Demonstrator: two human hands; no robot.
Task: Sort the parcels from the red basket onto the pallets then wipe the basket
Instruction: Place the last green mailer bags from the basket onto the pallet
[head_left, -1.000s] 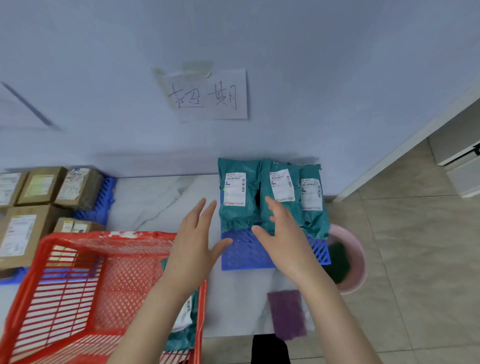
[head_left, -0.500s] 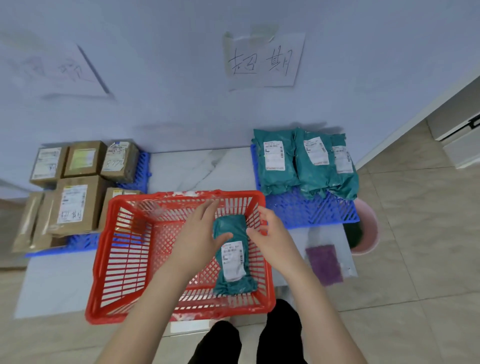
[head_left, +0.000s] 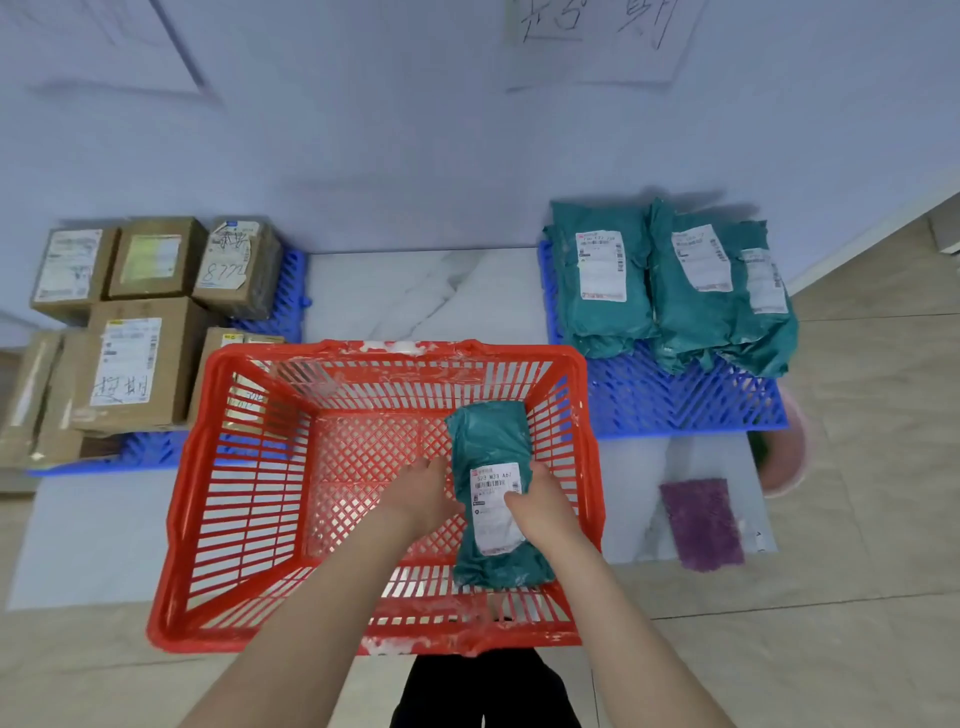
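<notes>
Clasping teal parcel (head_left: 493, 499) between left hand (head_left: 421, 493) and right hand (head_left: 543, 512), both curled on it; may slip on lifting (floppy bag) or snag red basket (head_left: 584, 447) wall just right of them.

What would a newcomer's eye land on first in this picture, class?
The bright red basket in the middle, where the left hand and right hand grip a lone teal parcel. Then the teal parcels lined up on the blue pallet at right, and the cardboard boxes at left.
</notes>
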